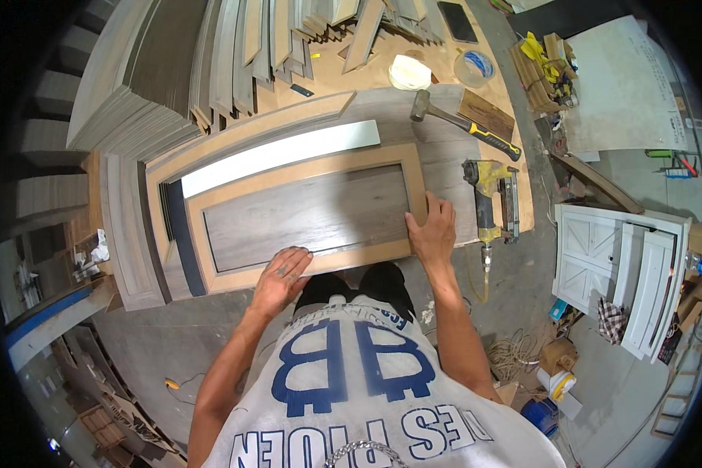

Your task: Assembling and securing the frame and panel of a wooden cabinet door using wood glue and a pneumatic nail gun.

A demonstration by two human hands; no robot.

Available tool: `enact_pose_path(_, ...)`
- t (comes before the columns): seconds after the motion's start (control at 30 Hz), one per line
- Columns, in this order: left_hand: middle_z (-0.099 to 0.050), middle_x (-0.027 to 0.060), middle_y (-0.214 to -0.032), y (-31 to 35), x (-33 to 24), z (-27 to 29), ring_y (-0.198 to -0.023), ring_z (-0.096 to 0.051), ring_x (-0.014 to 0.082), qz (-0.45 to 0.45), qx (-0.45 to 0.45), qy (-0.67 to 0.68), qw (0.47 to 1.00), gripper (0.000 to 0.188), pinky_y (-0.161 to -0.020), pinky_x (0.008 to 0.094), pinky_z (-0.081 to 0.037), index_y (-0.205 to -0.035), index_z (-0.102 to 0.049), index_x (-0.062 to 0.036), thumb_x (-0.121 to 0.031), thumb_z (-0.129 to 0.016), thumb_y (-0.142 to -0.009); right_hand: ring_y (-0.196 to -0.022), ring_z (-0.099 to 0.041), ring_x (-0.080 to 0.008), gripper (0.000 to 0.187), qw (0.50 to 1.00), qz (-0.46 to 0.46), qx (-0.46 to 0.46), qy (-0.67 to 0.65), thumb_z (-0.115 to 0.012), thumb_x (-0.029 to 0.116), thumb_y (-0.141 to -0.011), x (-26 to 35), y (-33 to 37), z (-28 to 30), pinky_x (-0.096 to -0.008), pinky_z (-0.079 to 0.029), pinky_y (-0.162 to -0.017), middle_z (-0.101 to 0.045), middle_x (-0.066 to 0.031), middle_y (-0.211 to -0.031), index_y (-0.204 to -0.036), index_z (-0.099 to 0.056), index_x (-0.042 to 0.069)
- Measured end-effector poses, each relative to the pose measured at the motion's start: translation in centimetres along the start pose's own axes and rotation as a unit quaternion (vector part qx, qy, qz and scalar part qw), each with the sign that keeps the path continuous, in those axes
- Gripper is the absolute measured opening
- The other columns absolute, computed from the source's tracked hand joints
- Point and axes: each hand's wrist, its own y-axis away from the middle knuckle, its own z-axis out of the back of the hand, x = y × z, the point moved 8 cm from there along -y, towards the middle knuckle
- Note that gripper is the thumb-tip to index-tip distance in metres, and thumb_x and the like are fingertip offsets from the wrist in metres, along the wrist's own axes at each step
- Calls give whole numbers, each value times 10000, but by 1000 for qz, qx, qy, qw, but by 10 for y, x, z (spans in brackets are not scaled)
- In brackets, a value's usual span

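Note:
A cabinet door (304, 214) lies flat on the bench before me, a grey wood-grain panel inside a pale raw-edged frame. My left hand (283, 274) rests on the near rail of the frame, fingers stretched flat over its edge. At the right end, my right hand (434, 230) lies against the corner with the thumb on the frame and the fingers spread along its outer side. A yellow and black nail gun (487, 199) sits to the right of that hand. Beyond the door is a hammer (464, 125) with a black and yellow handle.
Stacked grey panels (152, 78) and upright strips (246, 58) fill the back left. A white strip (281, 158) lies behind the door. Farther back are a tape roll (474, 69) and a phone (457, 22). An air hose (485, 285) hangs off the bench; white cabinet doors (589, 249) stand at right.

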Motion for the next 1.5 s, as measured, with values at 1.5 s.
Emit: enact_pose_path(1.5, -444, 156, -1464, -258, -28, -91, -1443, -266, 348, 185, -164, -121, 961, 631, -1142, 655, -40, -1303, -588, -44, -517, -626, -887, -1071, -495, -384, 473, 981, 144, -38, -128, -696, 136, -822, -22, -26, 49, -484, -421, -928, -509, -201, -1107, -1232, -519, -20)
